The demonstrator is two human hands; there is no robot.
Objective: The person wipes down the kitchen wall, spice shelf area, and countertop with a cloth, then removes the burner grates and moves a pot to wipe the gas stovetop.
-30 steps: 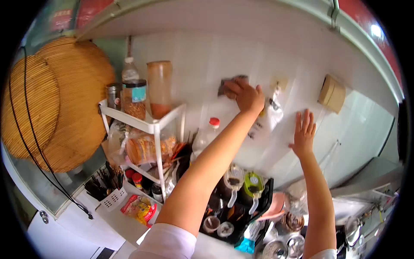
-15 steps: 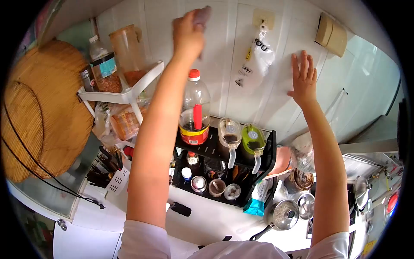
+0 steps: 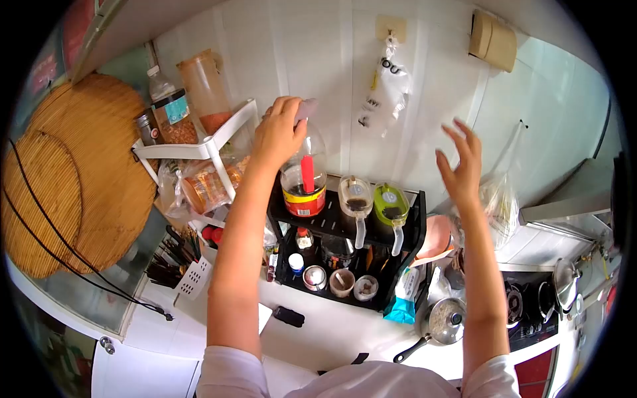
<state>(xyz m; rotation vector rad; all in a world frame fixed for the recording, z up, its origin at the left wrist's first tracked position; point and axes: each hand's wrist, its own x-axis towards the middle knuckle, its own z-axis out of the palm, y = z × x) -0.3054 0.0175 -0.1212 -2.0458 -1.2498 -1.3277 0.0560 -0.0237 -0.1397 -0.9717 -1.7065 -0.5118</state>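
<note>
My left hand [image 3: 280, 134] is closed around a greyish-purple cloth [image 3: 305, 111], part of which sticks out past the fingers. It overlaps the top of a large clear bottle [image 3: 304, 192] of dark liquid with a red and yellow label, hiding the cap. My right hand [image 3: 462, 162] is raised in front of the white wall panels [image 3: 318, 73], its fingers apart and nothing in it. Between the hands, a clear plastic bag [image 3: 388, 89] with black print hangs from a wall hook.
A black rack [image 3: 325, 222] holds two spouted jars, clear [image 3: 355, 199] and green [image 3: 390, 204], with small jars below. A white shelf [image 3: 199, 147] carries containers at left, near round woven boards [image 3: 99, 172]. A lidded pan [image 3: 443, 322] sits at lower right.
My left hand has come down from high on the wall to the bottle's top, still with the cloth. My right hand has left its spread position against the wall and moved lower, fingers more bent.
</note>
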